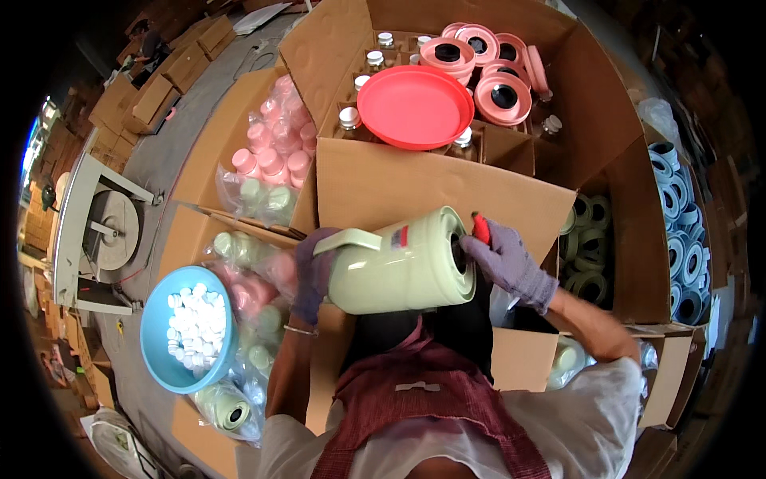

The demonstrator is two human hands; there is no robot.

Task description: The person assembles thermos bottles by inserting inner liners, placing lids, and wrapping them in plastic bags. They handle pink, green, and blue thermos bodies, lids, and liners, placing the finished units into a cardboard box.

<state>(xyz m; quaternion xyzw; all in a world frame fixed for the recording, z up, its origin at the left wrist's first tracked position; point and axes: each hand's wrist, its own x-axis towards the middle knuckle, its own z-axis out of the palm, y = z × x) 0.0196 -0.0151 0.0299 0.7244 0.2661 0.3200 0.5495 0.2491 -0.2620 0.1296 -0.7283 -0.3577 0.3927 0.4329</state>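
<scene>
A pale green vacuum jug (391, 271) with a side handle lies on its side in front of my body. Wrapped round its left end is my left hand (311, 271), in a greyish-purple glove, closed on the jug near its handle. My right hand (507, 259), gloved alike, is closed at the jug's round right end, its fingertips by the dark centre. A narrow red object (480, 228) sticks up from the right fingers; its working end, if any, is hidden. Just beyond the jug stands a carton flap (439, 180).
A red basin (415, 108) rests on a divided carton of white-capped bottles, beside pink rings (504, 96). To the left are a blue bowl (152, 323) of white caps and bagged pink and green jugs (271, 164). Green rings (589, 247) and blue rings (678, 231) fill the right side.
</scene>
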